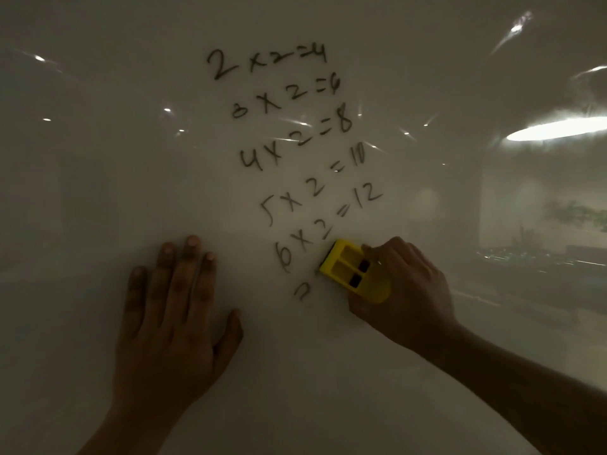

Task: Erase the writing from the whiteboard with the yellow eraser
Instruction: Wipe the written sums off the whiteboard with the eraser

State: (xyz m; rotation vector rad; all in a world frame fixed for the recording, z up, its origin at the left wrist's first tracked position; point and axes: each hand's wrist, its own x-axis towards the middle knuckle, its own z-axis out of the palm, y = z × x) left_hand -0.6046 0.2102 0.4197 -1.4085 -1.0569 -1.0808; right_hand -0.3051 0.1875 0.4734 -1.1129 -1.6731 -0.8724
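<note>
Gripping the eraser (353, 272) is done by the right hand (404, 284): fingers closed over the far end, thumb side hidden under the body. The left hand (170, 320) is laid flat and open on the whiteboard (98, 159), fingers spread, holding nothing, well left of the writing (295, 142).

Key relation: the writing lies up and to the left of the grip. The eraser's long axis is tilted, running from the hand at lower right to the free end at upper left. That free end is placed just beside the "6 x 2" row, touching or nearly touching the "2"; contact cannot be confirmed from this view. A stray mark sits just below and left of the eraser.

Remaining column: "2 x 2 = 4" at top, then 3, 4, 5 and 6 rows, each slanting upward to the right. All are judged still legible, so most of the task is left.

Right hand is nearer the writing; left is judged to be only bracing.

Next stroke is likely to be driven up-left along the eraser's axis. Wider coverage would be had by sweeping across the axis instead. Risk: smearing if the pad is lifted at one edge.
</note>
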